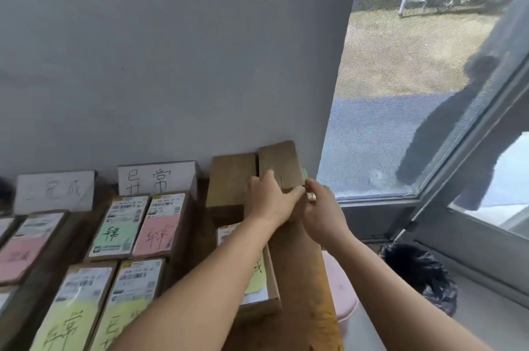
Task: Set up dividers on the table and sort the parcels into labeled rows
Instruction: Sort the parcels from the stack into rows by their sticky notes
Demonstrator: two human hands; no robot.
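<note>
The wooden surface (303, 279) carries everything, and its far edge meets the grey wall. Most of it is taken by parcels (120, 227), which lie flat in rows with their long axis running from the near edge toward the far edge, labels up, so the handwritten coloured notes can be read from above. At the far edge stand two white label cards (158, 179), upright against the wall, each at the head of its row; I think they stand there so that they name the row without taking space from the parcels.

At the far right corner two brown cardboard dividers (232, 179) stand upright against the wall, side by side. The right one (279, 160) has its long axis vertical and its face turned to the person. It bears a dark pen stroke, so probably a label for the last row is being written or fixed here.

The left hand (270, 201) lies on this board with fingers straight and pressed flat, I judge to keep it from tipping. The right hand (323, 209) is at the right edge of the board; its fingers are curled and pinch a small greenish thing (305, 173), too small to name. One parcel (257, 273) lies below the arms in this right row.
</note>
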